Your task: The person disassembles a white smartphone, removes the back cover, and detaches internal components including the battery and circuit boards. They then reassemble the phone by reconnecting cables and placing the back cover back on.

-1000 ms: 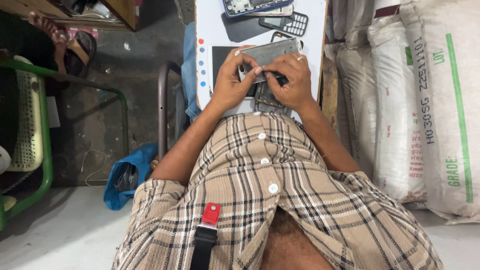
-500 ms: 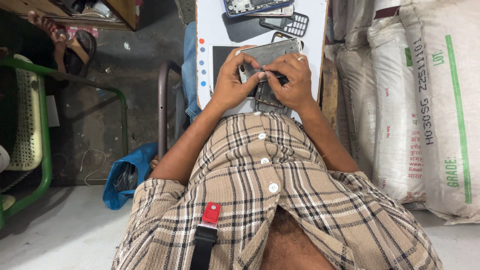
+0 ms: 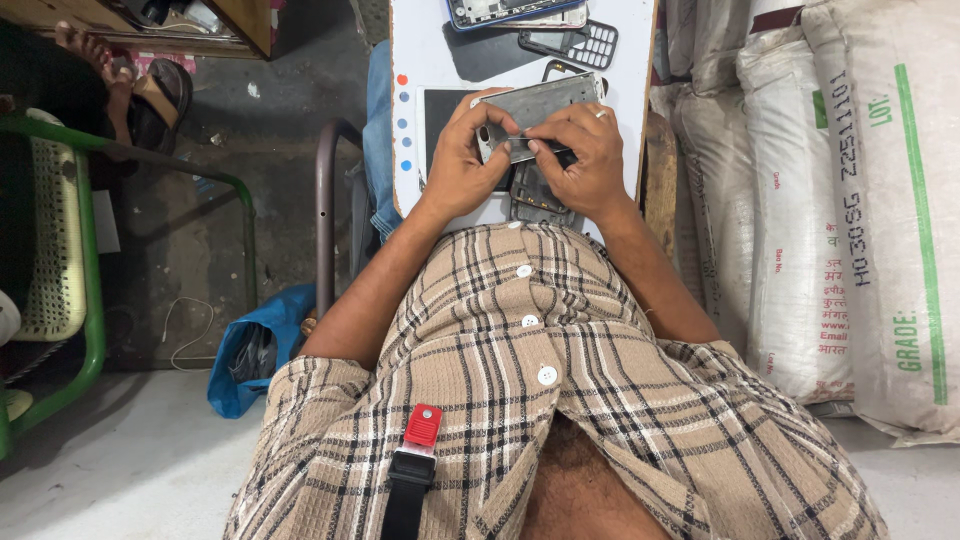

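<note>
Fingers [image 3: 520, 135] of both hands pinch a grey metal phone frame [image 3: 545, 100].
Compared with a moment ago, nothing has shifted: left hand [image 3: 462, 165] and right hand [image 3: 590, 160] stay above the white table [image 3: 425, 45].

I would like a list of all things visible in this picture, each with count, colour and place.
metal phone frame: one, grey, held above the board.
white board: one, on the lap, under the hands.
keypad panel: one, black, top of board.
phone body: one, blue-edged, top edge of board.
sacks: several, white with one green stripe, right side.
plastic bag: one, blue, on the floor, left.
green frame: one, far left.
checked shirt: one, beige, bottom centre.
left hand: grips the frame.
right hand: grips the frame.
</note>
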